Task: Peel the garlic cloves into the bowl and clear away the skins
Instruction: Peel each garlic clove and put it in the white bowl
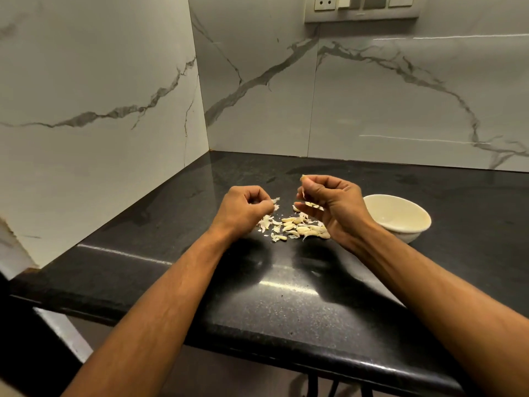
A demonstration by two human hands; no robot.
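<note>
A loose heap of garlic cloves and papery skins lies on the black counter between my two hands. My left hand hovers over the heap's left side, fingers curled, pinching white bits of skin. My right hand is raised over the heap's right side, its fingers curled round a garlic clove whose tip shows at the fingertips; a strip of skin hangs below the thumb. The cream bowl stands just right of my right hand and looks empty inside.
Marble wall panels close the counter at the back and left, meeting in a corner. A switch panel sits high on the back wall. The counter's rounded front edge runs across below my forearms.
</note>
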